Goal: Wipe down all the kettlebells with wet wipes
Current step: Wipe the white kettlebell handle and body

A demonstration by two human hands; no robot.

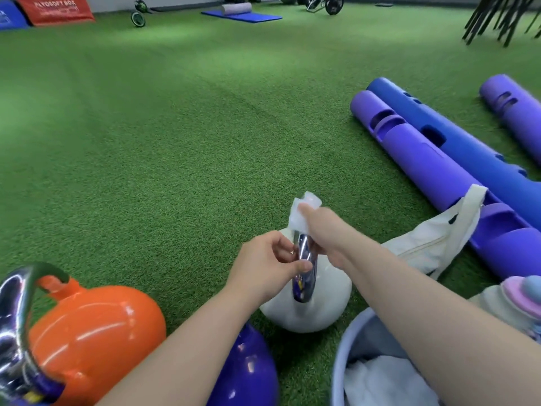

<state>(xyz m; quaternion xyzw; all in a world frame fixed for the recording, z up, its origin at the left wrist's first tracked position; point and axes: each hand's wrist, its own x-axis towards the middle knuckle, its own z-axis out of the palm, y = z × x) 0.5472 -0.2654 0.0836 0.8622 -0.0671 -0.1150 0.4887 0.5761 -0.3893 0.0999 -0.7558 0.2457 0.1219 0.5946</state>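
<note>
A white kettlebell (310, 303) sits on the green turf floor (175, 142), near the middle of the view, its chrome handle (304, 268) pointing up. The left hand (263, 268) pinches the near side of the handle between thumb and curled fingers. The right hand (325, 230) grips a folded wet wipe (301, 215) and presses it on the far top of the handle. At near left stands an orange kettlebell (96, 332), with a purple kettlebell (246, 370) just right of it under the left forearm. A pale blue tub (339, 361) holding white cloth sits at near right. A cream bag (424, 250) lies beside purple and blue tubes (433, 159) on the right.
</note>
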